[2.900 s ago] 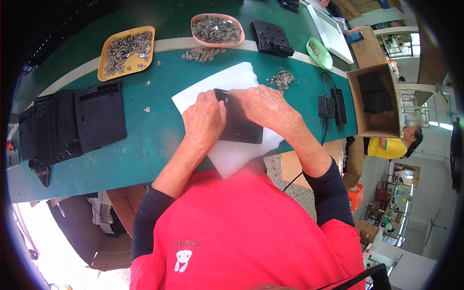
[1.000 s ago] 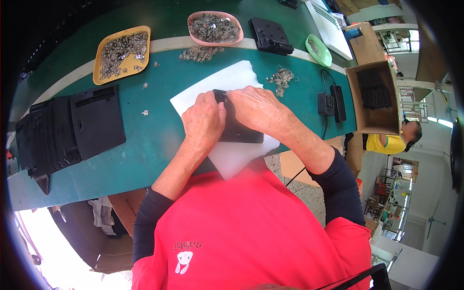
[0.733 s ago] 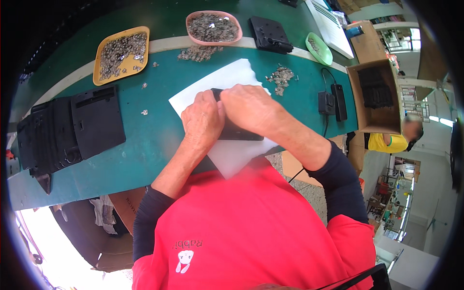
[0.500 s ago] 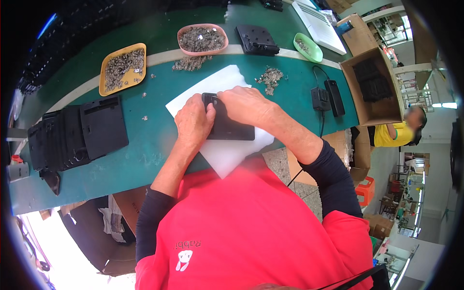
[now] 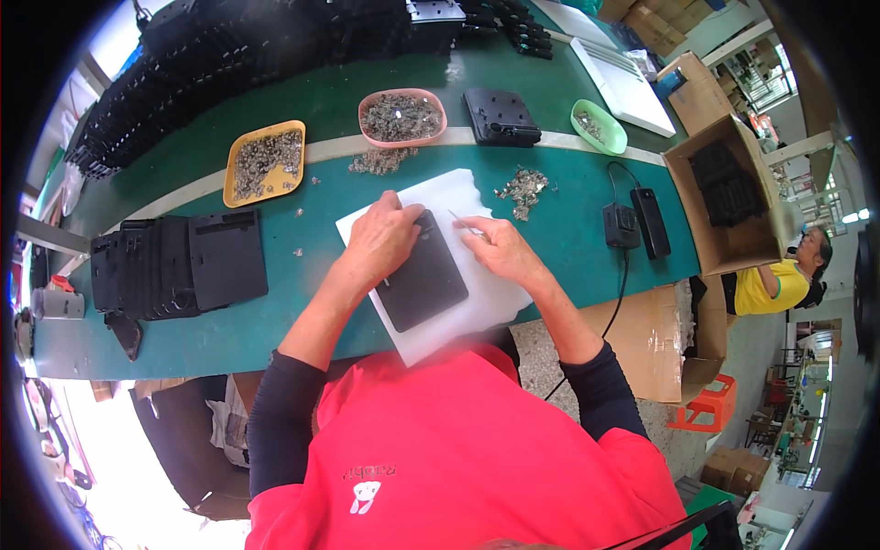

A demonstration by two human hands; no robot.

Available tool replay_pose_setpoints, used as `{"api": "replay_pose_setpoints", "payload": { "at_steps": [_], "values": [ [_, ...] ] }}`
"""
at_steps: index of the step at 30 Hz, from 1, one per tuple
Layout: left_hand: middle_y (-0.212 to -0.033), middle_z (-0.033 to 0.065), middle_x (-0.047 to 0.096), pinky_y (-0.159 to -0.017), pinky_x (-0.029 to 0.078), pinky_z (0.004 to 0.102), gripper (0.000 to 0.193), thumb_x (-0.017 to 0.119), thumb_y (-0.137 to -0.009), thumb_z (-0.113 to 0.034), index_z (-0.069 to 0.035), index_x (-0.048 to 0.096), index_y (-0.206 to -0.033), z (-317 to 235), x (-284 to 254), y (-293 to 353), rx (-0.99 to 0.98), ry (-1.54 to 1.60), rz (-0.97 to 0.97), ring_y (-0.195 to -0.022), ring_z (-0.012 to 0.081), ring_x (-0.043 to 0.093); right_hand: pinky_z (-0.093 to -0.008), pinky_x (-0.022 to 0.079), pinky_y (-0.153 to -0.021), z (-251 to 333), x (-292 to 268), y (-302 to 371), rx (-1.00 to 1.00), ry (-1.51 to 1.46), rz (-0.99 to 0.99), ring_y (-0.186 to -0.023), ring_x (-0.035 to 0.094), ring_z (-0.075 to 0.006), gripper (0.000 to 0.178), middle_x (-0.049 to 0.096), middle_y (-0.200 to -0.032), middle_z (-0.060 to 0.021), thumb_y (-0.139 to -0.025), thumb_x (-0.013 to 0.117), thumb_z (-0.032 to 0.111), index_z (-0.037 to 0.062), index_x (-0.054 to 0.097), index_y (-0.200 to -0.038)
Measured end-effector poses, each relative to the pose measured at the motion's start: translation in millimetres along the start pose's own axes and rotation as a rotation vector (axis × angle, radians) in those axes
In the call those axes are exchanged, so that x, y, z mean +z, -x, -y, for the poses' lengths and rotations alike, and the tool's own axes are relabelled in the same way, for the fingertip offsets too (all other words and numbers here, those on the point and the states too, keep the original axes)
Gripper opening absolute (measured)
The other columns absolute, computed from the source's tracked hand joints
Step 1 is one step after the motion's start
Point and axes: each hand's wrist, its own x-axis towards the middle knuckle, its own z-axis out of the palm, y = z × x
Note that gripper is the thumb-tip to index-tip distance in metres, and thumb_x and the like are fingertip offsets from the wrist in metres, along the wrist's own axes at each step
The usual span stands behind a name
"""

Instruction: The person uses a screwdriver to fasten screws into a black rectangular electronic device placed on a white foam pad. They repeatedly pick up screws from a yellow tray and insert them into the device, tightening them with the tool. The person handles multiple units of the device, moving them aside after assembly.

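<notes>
You are pressing your left hand [image 5: 385, 240], fingers spread flat, on one black plastic panel [image 5: 423, 286] lying on one white foam sheet [image 5: 458, 302] on the green table [image 5: 275, 312]. Your right hand [image 5: 504, 252] is pinching a thin metal tool [image 5: 463, 221]. The panel looks light, stiff and smooth; grip its edges. Three trays are holding small metal parts: yellow [image 5: 264, 161], pink [image 5: 401, 116], green [image 5: 598, 126].

This is a factory assembly workshop. Beyond the left hand [image 5: 383, 240] on a long green workbench [image 5: 229, 321] sit trays of small metal parts [image 5: 262, 161] and stacked black plastic panels [image 5: 165, 266]. Right of the right hand [image 5: 502, 255], cardboard boxes [image 5: 724, 197] hold more panels, and another worker [image 5: 770, 280] sits nearby.
</notes>
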Motion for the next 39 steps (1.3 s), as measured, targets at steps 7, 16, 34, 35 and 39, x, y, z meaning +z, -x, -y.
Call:
{"api": "replay_pose_setpoints", "payload": {
  "at_steps": [7,16,34,35,39],
  "values": [
    [-0.088,0.0181,0.060,-0.073,0.049,0.0455,0.015,0.061,-0.086,-0.014,-0.004,0.066,-0.097,22.0,-2.6,5.1,-0.060,-0.052,-0.297,-0.083,0.0364,0.058,-0.0303,0.046,-0.058,-8.3,-3.0,3.2,0.009,-0.159,0.019,-0.061,0.056,-0.0121,0.025,0.060,-0.066,-0.0087,-0.091,0.058,0.019,0.0005,0.068,-0.104],
    [-0.098,0.0172,0.060,-0.078,0.051,0.0453,0.014,0.059,-0.085,-0.009,-0.001,0.066,-0.094,85.9,-39.5,-37.9,-0.395,-0.391,-0.459,-0.094,0.0362,0.060,-0.0260,0.040,-0.050,14.4,-9.7,-21.5,-0.168,-0.246,0.101,-0.052,0.049,-0.0089,0.017,0.052,-0.060,0.0010,-0.091,0.061,0.015,0.0026,0.069,-0.098],
    [-0.097,0.0189,0.062,-0.074,0.054,0.0467,0.014,0.055,-0.082,-0.004,-0.002,0.069,-0.085,168.1,-72.1,-27.3,-0.466,-0.532,-0.264,-0.089,0.0386,0.066,-0.0444,0.054,-0.070,86.1,68.6,-170.2,-0.714,0.723,-0.004,-0.082,0.066,-0.0354,0.011,0.059,-0.088,-0.0166,-0.082,0.059,0.009,0.0017,0.067,-0.080],
    [-0.096,0.0174,0.063,-0.074,0.053,0.0466,0.013,0.058,-0.083,-0.009,-0.004,0.069,-0.086,171.5,-70.4,-25.7,-0.487,-0.524,-0.287,-0.088,0.0377,0.065,-0.0446,0.054,-0.070,85.5,68.2,-171.7,-0.693,0.700,-0.004,-0.081,0.066,-0.0350,0.011,0.059,-0.088,-0.0160,-0.083,0.060,0.010,0.0020,0.067,-0.080],
    [-0.094,0.0131,0.063,-0.074,0.053,0.0452,0.014,0.062,-0.088,-0.021,-0.009,0.069,-0.088,173.8,-68.9,-22.8,-0.538,-0.498,-0.382,-0.086,0.0348,0.065,-0.0439,0.053,-0.071,87.9,63.8,-165.2,-0.692,0.458,-0.075,-0.081,0.066,-0.0332,0.015,0.064,-0.088,-0.0145,-0.084,0.063,0.016,0.0017,0.068,-0.082]
  ]
}}
